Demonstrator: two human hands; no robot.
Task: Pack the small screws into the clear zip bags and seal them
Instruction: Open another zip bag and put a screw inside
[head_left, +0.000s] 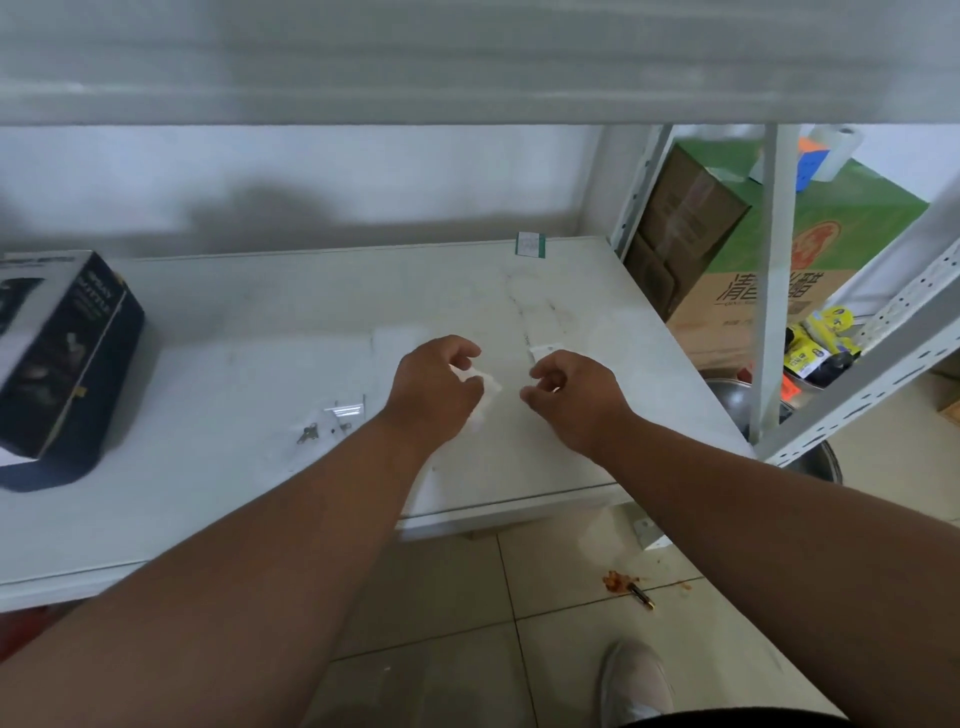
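My left hand (434, 387) hovers over the white table (234, 364) and grips a clear zip bag (485, 397) that hangs from its fingers toward the right. My right hand (574, 392) is just to the right of the bag, fingers curled and pinched; whether it holds anything is too small to tell. A few small screws (310, 432) lie on the table to the left of my left hand, next to another clear zip bag (347, 410). A further clear bag (544, 351) lies just beyond my right hand.
A dark blue product box (67, 358) stands at the table's left. A small green-edged packet (531, 244) lies at the far edge. White metal shelving (774, 291) and cardboard boxes (779, 249) stand right of the table. A pen (641, 595) lies on the tiled floor.
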